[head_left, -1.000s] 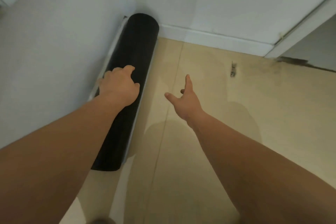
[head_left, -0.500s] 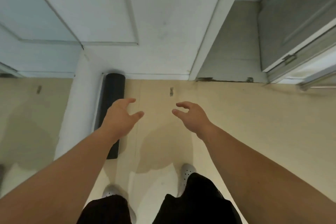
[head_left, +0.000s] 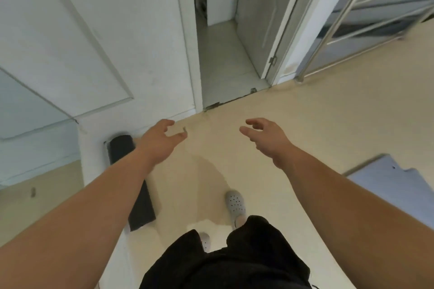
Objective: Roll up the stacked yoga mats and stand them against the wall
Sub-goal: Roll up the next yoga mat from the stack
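A rolled black yoga mat stands upright against the white wall at the left, partly hidden behind my left forearm. My left hand hovers just right of the roll's top, fingers loosely curled, holding nothing. My right hand floats over the beige floor, apart from the roll, fingers relaxed and empty. A pale blue-purple mat lies flat on the floor at the right edge.
A white door panel and an open doorway lie ahead. Metal rails stand at the upper right. My feet in grey perforated shoes are on the beige floor below.
My left hand has let go of the black roll and lifted off it. The view has pulled back and turned right, bringing the doorway and the flat mat into sight.
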Available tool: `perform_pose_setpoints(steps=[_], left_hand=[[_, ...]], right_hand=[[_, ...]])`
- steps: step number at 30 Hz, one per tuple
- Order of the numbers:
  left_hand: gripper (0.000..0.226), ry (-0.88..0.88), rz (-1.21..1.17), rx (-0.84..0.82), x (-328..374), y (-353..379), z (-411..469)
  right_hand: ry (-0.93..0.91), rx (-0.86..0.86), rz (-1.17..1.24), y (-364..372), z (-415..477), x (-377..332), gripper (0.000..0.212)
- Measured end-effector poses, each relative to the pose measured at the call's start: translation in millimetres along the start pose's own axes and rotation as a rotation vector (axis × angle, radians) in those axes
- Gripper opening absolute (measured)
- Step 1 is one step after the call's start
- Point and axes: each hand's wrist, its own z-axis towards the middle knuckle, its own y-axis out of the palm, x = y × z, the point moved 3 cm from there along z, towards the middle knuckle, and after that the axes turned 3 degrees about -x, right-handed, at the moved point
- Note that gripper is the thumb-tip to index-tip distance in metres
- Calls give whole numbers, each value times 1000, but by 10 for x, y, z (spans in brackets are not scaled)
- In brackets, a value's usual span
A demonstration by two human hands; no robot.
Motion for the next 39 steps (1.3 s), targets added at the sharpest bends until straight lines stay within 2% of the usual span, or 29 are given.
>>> perform_pose_setpoints(steps=[6,11,17,22,29,34,39], left_hand=[[61,65,164,-210,106,925,-531],[62,172,317,-423,514,2090,-1211],[58,306,455,-472,1029,3846,-2127],[61,390,673,-609,1121,5494,-3430],[63,508,692,-854,1429,7466,-5139],[62,520,778,-882,1831,8743,-5598],[54,502,738,-944,2182,10333,-6114]], right_hand=[[176,176,35,-401,-1394,1098,51],[320,434,244,-1073,-2578,2335,53],[455,656,486,-1802,-4159,4206,55],[547,735,555,-2427,-5626,5453,57],[616,860,631,-3231,-7151,6554,56],[651,933,682,-3840,-7804,7310,56],[694,989,652,-4872,-8385,8112,56]])
